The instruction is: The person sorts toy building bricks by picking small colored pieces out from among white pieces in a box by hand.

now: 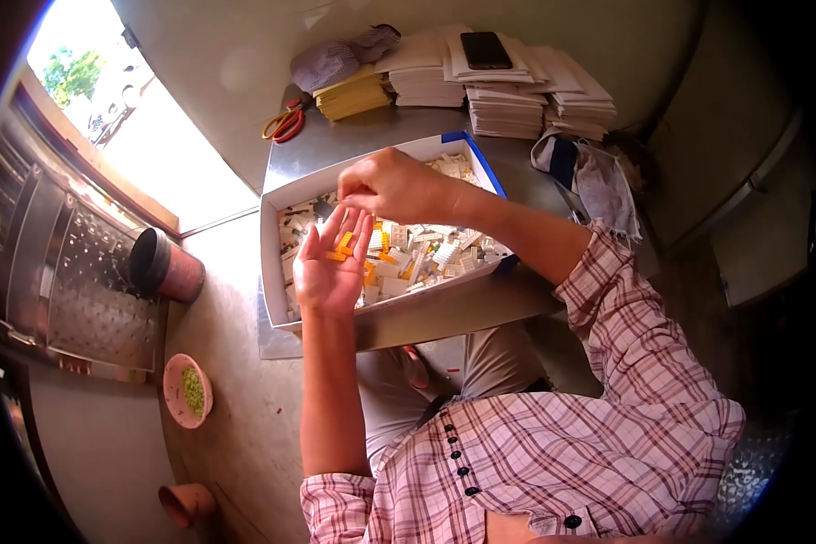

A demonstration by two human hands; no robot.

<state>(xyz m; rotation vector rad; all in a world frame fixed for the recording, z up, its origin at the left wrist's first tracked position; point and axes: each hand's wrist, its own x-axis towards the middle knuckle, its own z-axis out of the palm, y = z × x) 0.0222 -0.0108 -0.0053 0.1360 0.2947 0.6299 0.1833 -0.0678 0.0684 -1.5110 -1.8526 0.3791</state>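
My left hand [328,276] is palm up over the near left part of a white cardboard box [278,263], its fingers slightly curled. A few small orange toy bricks [343,247] lie on its palm and fingers. Just above its fingertips, my right hand [392,186] is closed in a pinch; whatever it holds is hidden. Under both hands the box is filled with loose building bricks [417,249], mostly white, with some orange and grey ones.
The box stands on a metal table [408,328]. Behind it are red-handled scissors [286,122], yellow envelopes [354,93], stacks of white paper [508,111], a phone [486,51] and a cloth [603,186]. A pink bowl [174,412] and a dark bucket [177,272] are at left.
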